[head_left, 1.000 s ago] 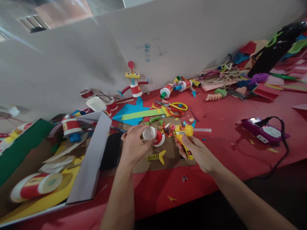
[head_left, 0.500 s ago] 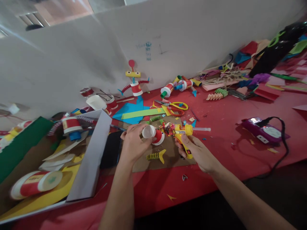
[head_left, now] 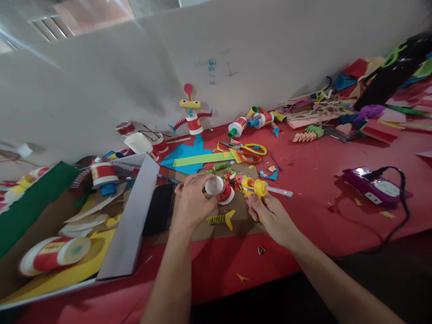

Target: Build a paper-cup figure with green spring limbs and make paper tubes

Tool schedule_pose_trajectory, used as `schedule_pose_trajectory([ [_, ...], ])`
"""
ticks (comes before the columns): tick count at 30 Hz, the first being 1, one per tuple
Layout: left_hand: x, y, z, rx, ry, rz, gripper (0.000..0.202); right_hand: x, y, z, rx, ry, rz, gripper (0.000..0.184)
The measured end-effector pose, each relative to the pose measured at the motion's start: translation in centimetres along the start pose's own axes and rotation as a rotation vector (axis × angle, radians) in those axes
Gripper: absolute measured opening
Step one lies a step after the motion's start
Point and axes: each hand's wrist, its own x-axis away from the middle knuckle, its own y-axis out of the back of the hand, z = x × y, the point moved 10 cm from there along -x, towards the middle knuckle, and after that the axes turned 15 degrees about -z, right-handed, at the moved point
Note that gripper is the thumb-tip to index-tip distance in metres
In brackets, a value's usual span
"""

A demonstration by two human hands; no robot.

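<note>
My left hand is closed round a small red and white paper cup, tipped on its side with the open mouth towards me. A bunch of colourful paper bits sticks out from the cup's right side. My right hand grips a yellow glue gun, its nozzle pointing left at those bits and a clear glue stick jutting out to the right. Both hands hover over a brown cardboard sheet on the red table. A yellow and black folded paper spring lies just below the cup.
A black phone lies left of my left hand beside a white box of paper cups and sheets. Scissors, blue and green paper and a standing cup figure are behind. A purple device with a black cable sits right.
The glue gun has tilted and moved slightly left, closer to the paper bits on the cup. My right hand has turned over its handle. The cup stays in my left hand.
</note>
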Motion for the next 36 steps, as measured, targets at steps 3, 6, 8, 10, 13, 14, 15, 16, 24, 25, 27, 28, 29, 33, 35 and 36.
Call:
schedule_pose_trajectory([
  [3, 0.0, -0.1, 0.3, -0.001, 0.034, 0.009, 0.038, 0.4, 0.1, -0.3, -0.020, -0.035, 0.009, 0.041],
  [6, 0.0, -0.1, 0.3, 0.004, 0.039, 0.017, 0.038, 0.8, 0.4, -0.4, 0.008, -0.040, 0.016, 0.044],
  [8, 0.0, 0.0, 0.3, -0.001, 0.038, 0.015, 0.038, 0.9, 0.5, -0.6, 0.004, -0.052, 0.009, 0.043],
  [10, 0.0, 0.0, 0.2, -0.001, 0.039, 0.018, 0.038, 0.7, 0.6, -0.6, -0.005, -0.054, 0.001, 0.041],
  [13, 0.0, -0.1, 0.0, 0.006, 0.040, 0.022, 0.039, 0.7, 0.5, -0.4, 0.016, -0.031, 0.001, 0.042],
  [14, 0.0, -0.1, 0.0, 0.008, 0.041, 0.023, 0.038, 0.8, 0.5, -0.4, 0.026, -0.022, 0.001, 0.043],
  [15, 0.0, -0.1, 0.1, 0.009, 0.043, 0.022, 0.038, 0.9, 0.6, -0.3, 0.033, -0.014, 0.002, 0.043],
  [16, -0.1, -0.1, 0.1, 0.010, 0.046, 0.022, 0.038, 1.0, 0.6, -0.3, 0.038, -0.010, 0.005, 0.043],
  [24, -0.1, 0.0, 0.1, 0.015, 0.044, 0.014, 0.038, 0.5, 0.4, -0.3, 0.041, -0.007, -0.001, 0.043],
  [25, -0.1, 0.0, 0.1, 0.019, 0.044, 0.017, 0.038, 0.4, 0.4, -0.3, 0.049, -0.001, -0.005, 0.043],
  [27, -0.1, -0.1, 0.1, 0.025, 0.043, 0.021, 0.037, 0.7, 0.5, -0.2, 0.067, 0.007, -0.011, 0.044],
  [28, -0.1, -0.1, 0.1, 0.028, 0.042, 0.021, 0.037, 0.8, 0.5, -0.2, 0.072, 0.007, -0.008, 0.044],
  [29, -0.1, -0.1, 0.2, 0.030, 0.043, 0.019, 0.036, 1.0, 0.6, -0.3, 0.071, 0.001, -0.003, 0.045],
  [33, -0.1, 0.0, 0.2, 0.036, 0.027, 0.004, 0.036, 1.3, 0.7, -0.7, 0.013, -0.060, -0.004, 0.045],
  [35, -0.1, -0.1, 0.2, 0.040, 0.025, 0.006, 0.038, 1.2, 0.7, -0.7, -0.037, -0.085, -0.013, 0.043],
  [36, -0.1, -0.1, 0.2, 0.043, 0.029, 0.008, 0.038, 1.1, 0.8, -0.7, -0.057, -0.092, -0.015, 0.042],
])
